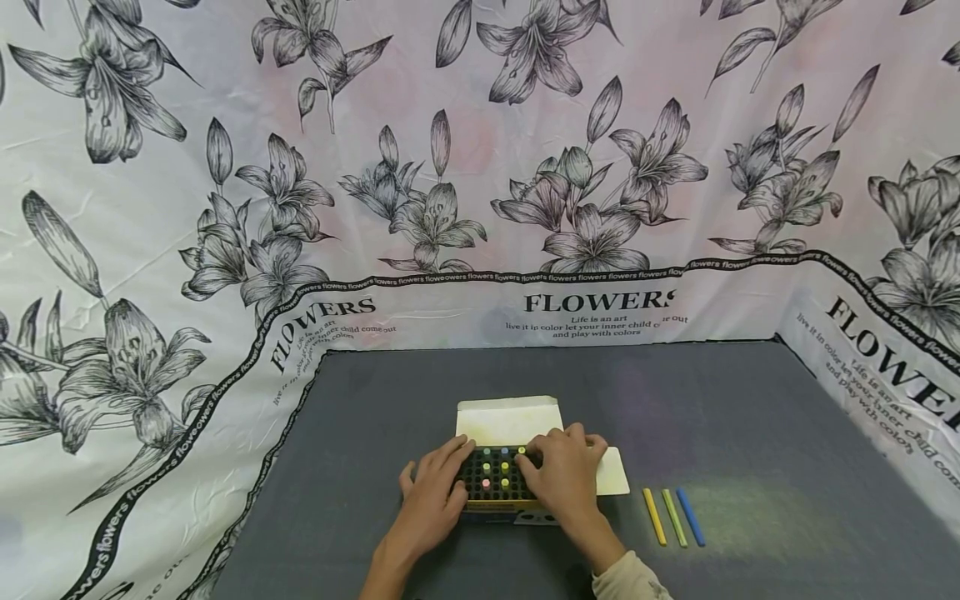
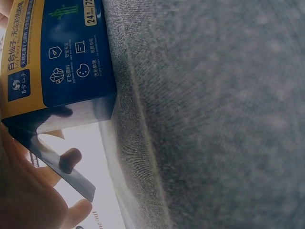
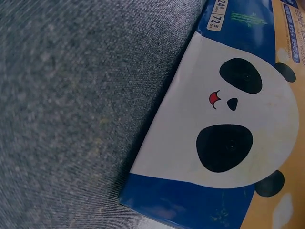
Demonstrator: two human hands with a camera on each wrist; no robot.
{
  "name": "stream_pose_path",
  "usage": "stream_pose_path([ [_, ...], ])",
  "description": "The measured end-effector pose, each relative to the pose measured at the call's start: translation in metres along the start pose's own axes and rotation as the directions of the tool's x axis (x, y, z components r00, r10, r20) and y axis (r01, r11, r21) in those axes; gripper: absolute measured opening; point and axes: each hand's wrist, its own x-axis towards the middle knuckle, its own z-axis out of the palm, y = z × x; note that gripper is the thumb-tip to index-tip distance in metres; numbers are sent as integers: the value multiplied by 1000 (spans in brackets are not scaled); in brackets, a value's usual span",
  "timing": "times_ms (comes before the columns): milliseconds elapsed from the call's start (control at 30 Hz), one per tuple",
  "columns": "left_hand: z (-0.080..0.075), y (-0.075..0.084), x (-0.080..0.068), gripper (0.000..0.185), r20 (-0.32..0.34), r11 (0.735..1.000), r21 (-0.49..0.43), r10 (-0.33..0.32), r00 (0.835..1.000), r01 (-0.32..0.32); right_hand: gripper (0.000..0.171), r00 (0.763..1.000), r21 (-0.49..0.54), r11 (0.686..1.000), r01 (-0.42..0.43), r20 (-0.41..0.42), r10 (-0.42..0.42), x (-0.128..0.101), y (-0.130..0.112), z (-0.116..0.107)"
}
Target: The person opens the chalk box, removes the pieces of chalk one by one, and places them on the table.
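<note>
A chalk box (image 1: 498, 505) stands on the grey cloth with its lid raised at the back. Inside, a black holder (image 1: 472, 471) full of round holes carries several coloured chalk sticks standing upright. The left hand (image 1: 431, 492) grips the box's left side, thumb near the front corner and fingers toward the back. Over the holder's right rear part is the right hand (image 1: 566, 471), its thumb and forefinger pinching at a yellow chalk stick (image 1: 522, 450); the fingertips are partly hidden. In the right wrist view the box front (image 3: 186, 138) shows a panda face; neither hand appears there.
To the right of the box lie a yellow chalk stick (image 1: 654, 517), a light green chalk stick (image 1: 674, 517) and a blue chalk stick (image 1: 690, 517), side by side. A pale side flap (image 1: 612, 472) sticks out at the right. Flower-printed cloth (image 1: 442, 312) walls the table's back and sides.
</note>
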Motion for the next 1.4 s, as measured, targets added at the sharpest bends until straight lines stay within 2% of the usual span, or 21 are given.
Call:
stream_pose_path([
  [500,0,-1,0,54,10,1000,-13,-6,1000,6,14,999,64,998,21,-42,-19,-1,1,0],
  [833,1,0,1,54,-8,1000,-4,6,1000,-6,15,993,185,982,43,-119,-22,2,3,-1],
  [1033,1,0,2,54,-8,1000,3,4,1000,-4,14,991,259,965,47,-132,-13,2,3,-2],
  [1400,1,0,2,54,-2,1000,1,0,1000,0,16,982,413,905,96,-186,-19,3,4,-3],
])
